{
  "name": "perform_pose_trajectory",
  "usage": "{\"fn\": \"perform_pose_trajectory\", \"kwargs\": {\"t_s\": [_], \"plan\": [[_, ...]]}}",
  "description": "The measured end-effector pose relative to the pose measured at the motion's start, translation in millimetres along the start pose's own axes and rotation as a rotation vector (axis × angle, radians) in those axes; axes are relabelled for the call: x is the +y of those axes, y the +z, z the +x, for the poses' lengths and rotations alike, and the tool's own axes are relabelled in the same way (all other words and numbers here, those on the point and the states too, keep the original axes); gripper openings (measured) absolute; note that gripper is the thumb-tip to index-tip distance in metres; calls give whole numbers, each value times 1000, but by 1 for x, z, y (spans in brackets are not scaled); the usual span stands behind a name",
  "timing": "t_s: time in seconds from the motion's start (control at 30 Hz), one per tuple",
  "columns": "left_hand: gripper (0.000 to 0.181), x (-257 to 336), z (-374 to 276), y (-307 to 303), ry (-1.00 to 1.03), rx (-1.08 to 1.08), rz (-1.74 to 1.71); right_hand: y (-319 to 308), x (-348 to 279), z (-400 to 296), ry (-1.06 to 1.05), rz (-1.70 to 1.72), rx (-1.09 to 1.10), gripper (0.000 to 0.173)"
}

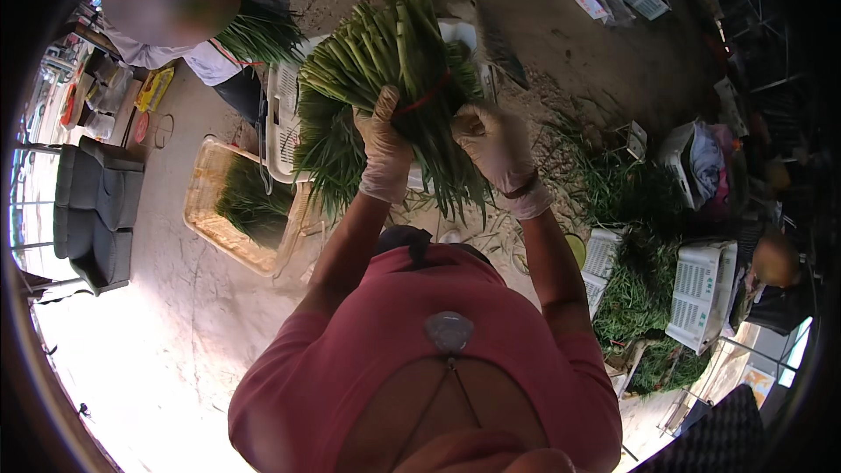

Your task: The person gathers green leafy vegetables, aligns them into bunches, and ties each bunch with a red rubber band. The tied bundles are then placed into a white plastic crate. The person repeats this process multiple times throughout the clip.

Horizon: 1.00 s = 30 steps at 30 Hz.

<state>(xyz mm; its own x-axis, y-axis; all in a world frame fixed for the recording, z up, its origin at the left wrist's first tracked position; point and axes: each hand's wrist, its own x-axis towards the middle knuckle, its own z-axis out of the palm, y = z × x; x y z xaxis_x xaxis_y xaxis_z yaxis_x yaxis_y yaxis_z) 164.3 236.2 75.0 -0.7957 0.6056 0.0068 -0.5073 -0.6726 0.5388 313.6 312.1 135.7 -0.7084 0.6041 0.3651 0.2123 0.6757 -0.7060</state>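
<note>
My left hand (384,151), in a pale glove, grips a thick bunch of long green vegetable stalks (374,46), probably chives, with the thumb pressed across it. The cut ends point away from me and the leafy tips hang towards my body. Around the middle of the bunch runs a red band (424,95). My gloved right hand (496,144) is just right of the leaves, blurred, its fingers curled; whether it pinches anything cannot be made out. Beneath the bunch, a white plastic crate (281,125) holds more loose greens (328,151).
A yellowish crate (204,210) with greens stands lower left. At upper left a co-worker's sleeve (213,62) is beside another green bunch (259,33). Piled greens (637,276) lie among white crates (703,289) on the right. A grey sofa (98,210) stands far left.
</note>
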Motion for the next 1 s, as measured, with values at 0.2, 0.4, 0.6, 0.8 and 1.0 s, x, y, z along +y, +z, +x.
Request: {"fn": "perform_pose_trajectory", "kwargs": {"t_s": [0.2, 0.4, 0.6, 0.8, 1.0], "plan": [[79, -1, 1, 1, -59, -28, -7, -6, 0, -4, -10, 105, -46, 19], [84, 11, -7, -1, -85, -98, -6, -62, 33, -31, 82, -34, -359, 44], [97, 16, -25, 17, -165, -385, 245, -53, 9, 3, -75, 614, 10, 108], [100, 27, -28, 47, -157, -645, 362, -23, -19, -17, -8, 768, 117, 92], [118, 15, -46, 71, -312, -599, 249, -17, 34, -26, -170, 420, 405, 65]]}}
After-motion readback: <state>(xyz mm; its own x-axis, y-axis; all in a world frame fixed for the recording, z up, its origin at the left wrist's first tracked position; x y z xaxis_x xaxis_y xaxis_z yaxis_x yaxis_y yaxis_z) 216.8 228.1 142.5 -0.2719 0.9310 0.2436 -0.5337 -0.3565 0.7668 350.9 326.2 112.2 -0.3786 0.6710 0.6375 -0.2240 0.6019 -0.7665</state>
